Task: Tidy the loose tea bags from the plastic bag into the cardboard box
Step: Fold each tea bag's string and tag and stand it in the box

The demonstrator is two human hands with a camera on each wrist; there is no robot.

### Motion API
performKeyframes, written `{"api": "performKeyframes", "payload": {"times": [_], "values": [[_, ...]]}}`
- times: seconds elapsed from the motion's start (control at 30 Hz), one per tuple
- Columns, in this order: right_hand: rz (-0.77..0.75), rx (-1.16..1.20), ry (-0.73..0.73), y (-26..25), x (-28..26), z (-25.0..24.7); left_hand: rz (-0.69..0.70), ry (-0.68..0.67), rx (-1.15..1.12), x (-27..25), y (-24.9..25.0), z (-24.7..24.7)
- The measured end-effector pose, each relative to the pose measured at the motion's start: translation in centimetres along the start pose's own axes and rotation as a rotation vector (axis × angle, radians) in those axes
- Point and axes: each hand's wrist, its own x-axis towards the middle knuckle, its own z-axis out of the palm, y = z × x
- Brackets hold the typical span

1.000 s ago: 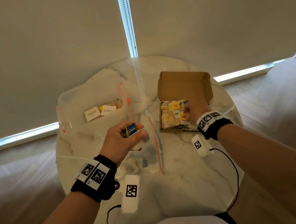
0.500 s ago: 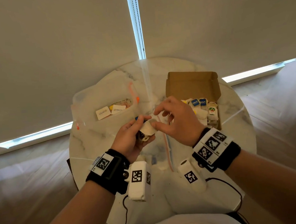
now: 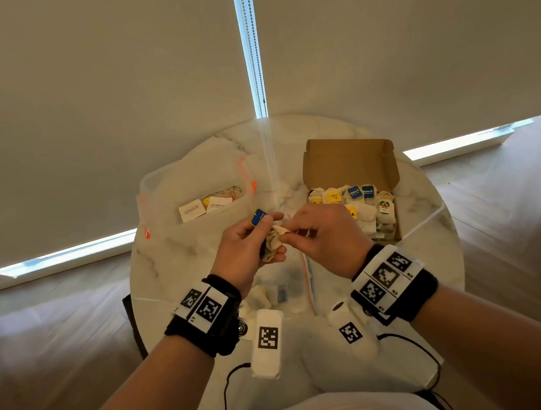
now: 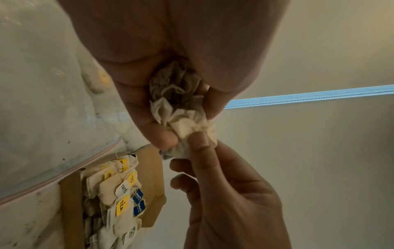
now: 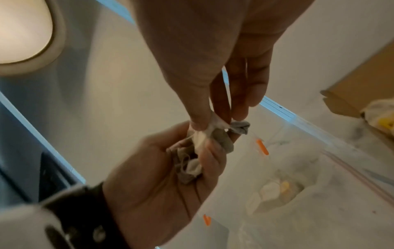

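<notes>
A: Left hand [image 3: 245, 244] cupped, fingers curled round a crumpled clump of tea bags [image 3: 273, 244], blue tag [image 3: 258, 217] pinched up at its fingertips. Right hand [image 3: 323, 236] nipping one corner of that clump between thumb and forefinger, other fingers loosely curled.

B: And the box [image 3: 351, 168]?

A: At about two o'clock from the hands, on the marble bench [image 3: 424, 252], lid flap standing up at its far side. Nearer the right hand by a clear margin. Long axis hard to call from the head view; running roughly twelve to six, probably.

B: Room inside?

A: Rows of bags [image 3: 363, 212] already packed, yellow and blue tags up. Free space probably toward the near edge, though not plainly seen.

B: Plastic bag [image 3: 287, 286]?

A: Flat on the bench under the wrists, at six o'clock from the hands, clear film, striped zip edge, a few bags still inside. Second clear bag [image 3: 195, 190] at ten o'clock, well apart, with white cards in it.

B: Materials?

A: Thin, soft filter paper, creased and limp, strings tangled through the clump. Likely to tear or snag if tugged hard. Stiff corrugated card for the box.

B: Step in hand?

A: Teasing one bag free, by the look of it.
</notes>
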Motion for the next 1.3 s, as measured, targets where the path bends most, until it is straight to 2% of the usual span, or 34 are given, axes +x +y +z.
{"api": "performKeyframes", "payload": {"times": [0.17,0.33,0.6,0.77,0.93,1.1,1.23,1.3], "values": [[0.157,0.249,0.012,0.0,-0.2,-0.5,0.012,0.011,0.023,-0.1,0.0,-0.1],[0.184,0.284,0.006,-0.4,-0.2,-0.4,0.021,0.020,0.050,0.0,-0.2,0.4],[0.335,0.356,0.014,0.3,-0.4,-0.3,0.037,0.002,0.048,-0.1,-0.4,0.5],[0.365,0.406,0.054,0.6,-0.3,-0.2,0.062,-0.056,0.023,-0.3,-0.5,0.5],[0.441,0.339,0.055,1.2,-0.2,-0.6,0.172,-0.070,0.102,-0.5,-0.3,0.2],[0.546,0.396,0.017,1.1,-0.4,0.1,0.371,-0.050,0.301,-0.6,0.2,0.2],[0.575,0.492,-0.007,0.7,-0.2,0.4,0.475,-0.107,0.443,-1.0,0.4,0.4],[0.595,0.528,0.019,0.6,-0.1,0.5,0.504,-0.176,0.469,-1.3,0.5,0.1]]}}
